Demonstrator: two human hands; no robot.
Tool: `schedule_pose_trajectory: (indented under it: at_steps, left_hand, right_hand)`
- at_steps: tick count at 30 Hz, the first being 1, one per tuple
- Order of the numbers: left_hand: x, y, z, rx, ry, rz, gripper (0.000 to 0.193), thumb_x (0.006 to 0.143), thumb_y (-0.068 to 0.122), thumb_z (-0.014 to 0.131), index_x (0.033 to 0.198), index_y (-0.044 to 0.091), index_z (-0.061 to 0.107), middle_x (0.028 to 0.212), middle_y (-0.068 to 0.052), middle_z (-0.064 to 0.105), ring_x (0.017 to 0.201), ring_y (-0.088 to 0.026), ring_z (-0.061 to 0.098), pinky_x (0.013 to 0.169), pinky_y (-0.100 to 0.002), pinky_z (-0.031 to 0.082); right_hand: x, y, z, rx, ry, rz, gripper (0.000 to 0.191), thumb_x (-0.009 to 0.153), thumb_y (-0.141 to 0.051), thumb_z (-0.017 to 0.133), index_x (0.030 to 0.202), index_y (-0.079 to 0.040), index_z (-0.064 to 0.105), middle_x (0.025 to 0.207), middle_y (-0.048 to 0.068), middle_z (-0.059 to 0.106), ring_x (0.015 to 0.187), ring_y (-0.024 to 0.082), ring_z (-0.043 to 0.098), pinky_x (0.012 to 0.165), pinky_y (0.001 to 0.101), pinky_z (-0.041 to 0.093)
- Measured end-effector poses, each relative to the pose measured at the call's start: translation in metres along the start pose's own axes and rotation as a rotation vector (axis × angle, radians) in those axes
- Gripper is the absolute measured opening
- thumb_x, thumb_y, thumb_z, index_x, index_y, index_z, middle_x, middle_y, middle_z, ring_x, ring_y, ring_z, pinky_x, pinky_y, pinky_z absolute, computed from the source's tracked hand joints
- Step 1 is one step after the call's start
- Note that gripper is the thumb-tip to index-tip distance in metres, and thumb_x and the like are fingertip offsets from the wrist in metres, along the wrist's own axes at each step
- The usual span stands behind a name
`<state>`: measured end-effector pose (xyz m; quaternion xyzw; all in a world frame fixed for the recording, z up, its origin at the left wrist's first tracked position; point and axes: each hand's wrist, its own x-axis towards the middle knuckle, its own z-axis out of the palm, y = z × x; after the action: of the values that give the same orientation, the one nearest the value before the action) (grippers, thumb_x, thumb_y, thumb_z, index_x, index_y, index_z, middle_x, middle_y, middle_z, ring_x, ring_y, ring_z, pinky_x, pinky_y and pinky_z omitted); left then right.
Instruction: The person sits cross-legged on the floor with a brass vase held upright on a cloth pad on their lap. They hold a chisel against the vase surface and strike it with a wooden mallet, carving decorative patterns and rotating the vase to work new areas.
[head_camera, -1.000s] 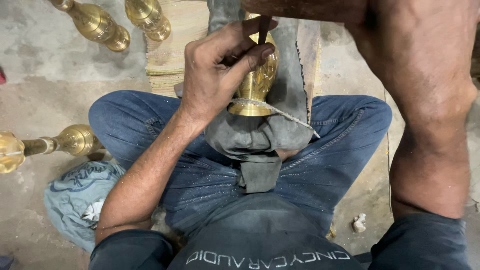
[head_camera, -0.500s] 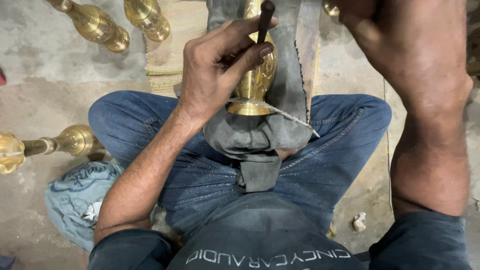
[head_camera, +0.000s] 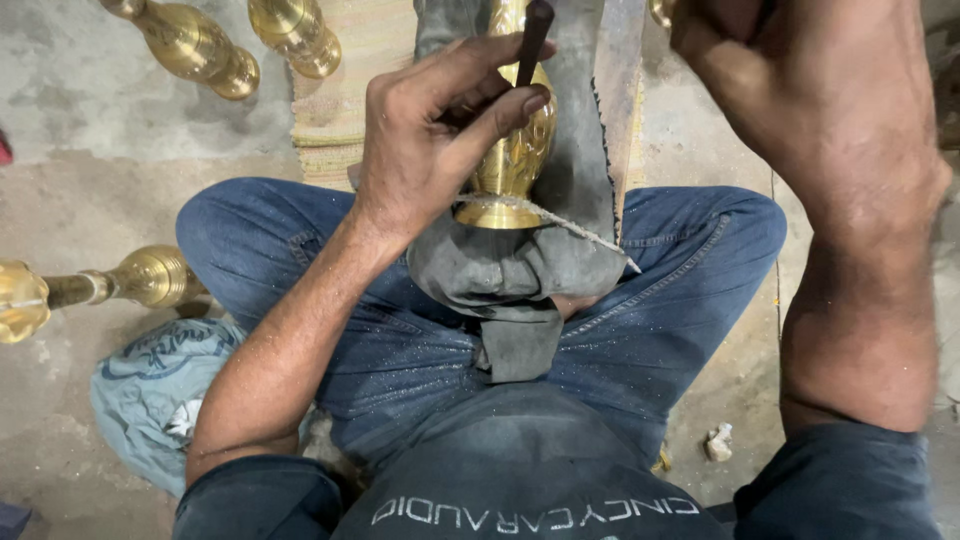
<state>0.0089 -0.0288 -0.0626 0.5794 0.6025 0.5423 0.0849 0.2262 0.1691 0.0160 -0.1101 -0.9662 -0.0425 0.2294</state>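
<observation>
A: Which vessel is in hand, and where does it lie?

B: A brass vase lies on its side on a grey cloth over the seated person's lap, its flared rim towards the body. Whether it contains anything cannot be seen.

A: State of the hands?

B: The left hand pinches a dark slender tool between thumb and fingers, its lower end against the vase. The right hand is raised beside the cloth, fist cut off by the top edge; its grip cannot be told.

A: Other vessels?

B: Two brass pieces lie on the floor at upper left, a third at left, each partly out of frame. A crumpled blue bag lies by the left elbow, contents hidden.
</observation>
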Motion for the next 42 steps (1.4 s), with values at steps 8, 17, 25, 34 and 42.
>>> schedule_pose_trajectory:
  at_steps: [8, 17, 25, 34, 42]
  left_hand:
    - [0.0, 0.003, -0.003, -0.021, 0.008, 0.063, 0.03, 0.109, 0.014, 0.078, 0.136, 0.007, 0.066, 0.114, -0.005, 0.078, 0.097, -0.011, 0.08, 0.084, -0.025, 0.066]
    - [0.001, 0.001, -0.002, -0.008, -0.006, -0.007, 0.03, 0.106, 0.017, 0.084, 0.132, 0.01, 0.069, 0.098, -0.002, 0.077, 0.088, -0.01, 0.079, 0.077, -0.024, 0.065]
    - [-0.002, 0.0, -0.003, -0.007, -0.026, -0.002, 0.033, 0.106, 0.016, 0.081, 0.135, 0.007, 0.069, 0.098, -0.003, 0.077, 0.084, -0.011, 0.077, 0.07, -0.025, 0.06]
    - [0.003, 0.0, -0.004, -0.017, -0.037, 0.023, 0.031, 0.109, 0.017, 0.08, 0.136, 0.008, 0.068, 0.103, -0.002, 0.078, 0.088, -0.01, 0.081, 0.081, -0.024, 0.066]
    - [0.005, 0.003, -0.007, -0.008, -0.051, 0.064, 0.026, 0.108, 0.014, 0.078, 0.131, 0.007, 0.068, 0.106, -0.003, 0.077, 0.094, -0.011, 0.08, 0.082, -0.023, 0.066]
  right_hand:
    - [-0.005, 0.003, 0.003, 0.036, 0.004, 0.026, 0.011, 0.102, -0.009, 0.069, 0.096, -0.004, 0.061, 0.086, 0.009, 0.063, 0.077, 0.024, 0.064, 0.072, 0.0347, 0.049]
    - [-0.008, 0.005, 0.006, 0.074, -0.002, 0.053, 0.013, 0.102, -0.008, 0.069, 0.095, -0.004, 0.059, 0.087, 0.008, 0.063, 0.077, 0.023, 0.064, 0.072, 0.0344, 0.049]
    - [-0.012, 0.004, 0.007, 0.099, -0.005, 0.074, 0.015, 0.103, -0.007, 0.069, 0.094, -0.004, 0.058, 0.088, 0.008, 0.063, 0.078, 0.023, 0.064, 0.073, 0.0342, 0.049]
    - [-0.014, 0.007, 0.009, 0.12, -0.005, 0.096, 0.017, 0.104, -0.006, 0.069, 0.093, -0.003, 0.056, 0.089, 0.008, 0.063, 0.079, 0.023, 0.064, 0.073, 0.034, 0.048]
    - [-0.015, 0.0, 0.01, 0.303, -0.02, 0.186, 0.016, 0.105, -0.006, 0.068, 0.095, -0.004, 0.055, 0.091, 0.007, 0.063, 0.083, 0.022, 0.066, 0.076, 0.0343, 0.05]
